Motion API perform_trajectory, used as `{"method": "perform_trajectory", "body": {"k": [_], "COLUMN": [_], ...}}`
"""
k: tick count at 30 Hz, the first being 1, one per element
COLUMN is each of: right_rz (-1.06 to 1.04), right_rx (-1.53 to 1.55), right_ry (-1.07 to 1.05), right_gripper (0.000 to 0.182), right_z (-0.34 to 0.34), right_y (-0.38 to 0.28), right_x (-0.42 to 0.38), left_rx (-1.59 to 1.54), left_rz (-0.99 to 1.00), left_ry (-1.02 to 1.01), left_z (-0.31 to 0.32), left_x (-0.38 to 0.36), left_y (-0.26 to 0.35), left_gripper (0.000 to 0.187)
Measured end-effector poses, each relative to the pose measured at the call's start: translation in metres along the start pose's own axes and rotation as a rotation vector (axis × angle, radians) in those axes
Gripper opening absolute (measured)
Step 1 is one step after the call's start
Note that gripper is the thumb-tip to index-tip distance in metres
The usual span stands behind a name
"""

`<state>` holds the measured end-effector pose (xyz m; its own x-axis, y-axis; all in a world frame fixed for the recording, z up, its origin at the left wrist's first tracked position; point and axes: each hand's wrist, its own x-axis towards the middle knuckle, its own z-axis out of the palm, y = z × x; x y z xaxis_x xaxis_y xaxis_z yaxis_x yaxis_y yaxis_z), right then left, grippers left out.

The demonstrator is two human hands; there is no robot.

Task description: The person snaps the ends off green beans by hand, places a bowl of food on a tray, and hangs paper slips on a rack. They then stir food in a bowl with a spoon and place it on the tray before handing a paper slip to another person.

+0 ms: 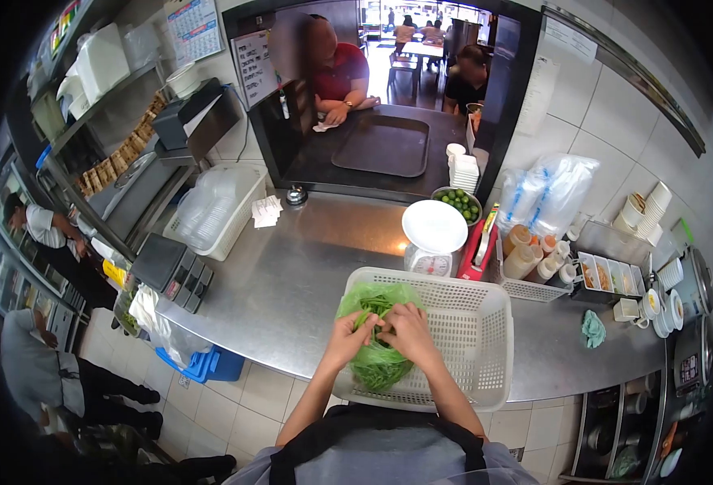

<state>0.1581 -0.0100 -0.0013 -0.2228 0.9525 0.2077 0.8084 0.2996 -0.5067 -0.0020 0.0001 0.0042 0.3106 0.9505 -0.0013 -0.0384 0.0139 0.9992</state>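
Both forearms reach forward from the apron at bottom centre, elbows in, wrists meeting over the white plastic basket [486, 323]. Left hand [350, 333] palm down, fingers curled and pinching the green plastic bag [377, 339] at its mouth. Right hand [409, 330] just beside it, touching, fingers closed on the same bag edge. Whether the fingers also grip the leaves cannot be told. Bag holds green leafy vegetables and lies in the basket's left half; right half of basket bare. Basket sits at the near edge of the steel worktop [292, 283], its front rim overhanging slightly.

Left to right across the worktop: black cash-drawer box [170, 271] at the left edge, white crate [227, 210] with clear plastic behind it, paper slips [266, 210], wide bare steel between these and the basket. Behind the basket a kitchen scale [433, 238] with white plate, near but apart. Bowl of limes [459, 202] further back. Right of the basket, a wire rack with sauce bottles [530, 259], condiment tray [611, 275], green cloth [592, 327], stacked cups [647, 206]. Right worktop strip narrow and crowded.

Serving hatch beyond holds a dark tray [381, 145]; a person in red leans there.
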Motion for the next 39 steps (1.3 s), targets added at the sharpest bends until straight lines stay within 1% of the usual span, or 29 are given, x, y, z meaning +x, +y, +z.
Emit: {"method": "perform_trajectory", "body": {"k": [1,3,4,5,6,8,10,12,14,16,18,21,22,24,26,28,30,32,35,39], "right_rz": [0.027,0.033,0.036,-0.002,0.089,0.284,-0.100,0.160,0.363,0.285,0.242,0.436,0.431,0.442,0.317,0.404,0.249,0.076,-0.122,-0.144], "right_rx": [0.023,0.118,0.165,0.274,0.406,0.663,0.784,0.539,0.531,0.429,0.176,0.459,0.397,0.279,0.276,0.374,0.510,0.481,0.404,0.478], "right_ry": [0.006,0.179,0.269,0.404,0.400,0.423,0.461,0.996,1.286,1.161,0.885,1.305,1.230,1.076,0.839,0.610,0.505,0.335,0.279,0.226], "right_gripper": [0.011,0.018,0.022,0.022,0.020,0.015,0.008,0.004,0.001,0.003,0.005,0.007,0.007,0.008,0.009,0.012,0.015,0.016,0.016,0.013], "right_z": [-0.004,-0.007,-0.007,-0.001,-0.007,-0.043,-0.083,-0.115,-0.143,-0.135,-0.134,-0.151,-0.150,-0.129,-0.107,-0.090,-0.073,-0.056,-0.042,-0.039], "right_y": [-0.003,-0.009,-0.010,-0.006,-0.013,-0.036,-0.046,-0.024,-0.006,-0.012,-0.022,0.000,0.003,0.008,0.004,-0.008,-0.026,-0.031,-0.035,-0.032], "right_x": [0.000,-0.001,0.000,0.003,0.001,-0.010,-0.033,-0.052,-0.067,-0.084,-0.098,-0.113,-0.118,-0.113,-0.096,-0.079,-0.056,-0.041,-0.030,-0.028], "left_rx": [0.014,0.045,0.014,-0.014,-0.038,-0.098,-0.164,-0.234,-0.221,-0.206,-0.204,-0.199,-0.179,-0.131,-0.105,-0.066,0.008,0.070,0.158,0.196], "left_rz": [-0.006,0.016,0.011,0.003,-0.010,-0.056,-0.098,-0.136,-0.147,-0.159,-0.153,-0.169,-0.152,-0.131,-0.094,-0.070,-0.055,-0.091,-0.082,-0.049], "left_ry": [0.008,0.028,0.042,0.055,0.066,0.121,0.100,0.085,0.038,0.070,0.057,0.026,0.018,-0.001,-0.068,-0.112,-0.138,-0.136,-0.134,-0.127], "left_z": [-0.003,-0.008,-0.011,-0.016,-0.024,-0.041,-0.048,-0.060,-0.068,-0.071,-0.080,-0.079,-0.079,-0.075,-0.066,-0.052,-0.042,-0.034,-0.027,-0.023], "left_x": [0.002,0.003,0.004,0.003,0.000,-0.007,-0.009,-0.017,-0.023,-0.024,-0.026,-0.023,-0.021,-0.023,-0.023,-0.024,-0.023,-0.024,-0.022,-0.024], "left_y": [-0.005,-0.003,-0.002,-0.002,-0.002,-0.001,0.000,0.000,0.000,0.001,0.000,-0.001,-0.002,0.000,0.013,0.022,0.028,0.034,0.037,0.032], "left_gripper": [0.022,0.024,0.024,0.024,0.024,0.024,0.023,0.022,0.023,0.023,0.022,0.021,0.021,0.020,0.020,0.020,0.019,0.016,0.014,0.012]}}
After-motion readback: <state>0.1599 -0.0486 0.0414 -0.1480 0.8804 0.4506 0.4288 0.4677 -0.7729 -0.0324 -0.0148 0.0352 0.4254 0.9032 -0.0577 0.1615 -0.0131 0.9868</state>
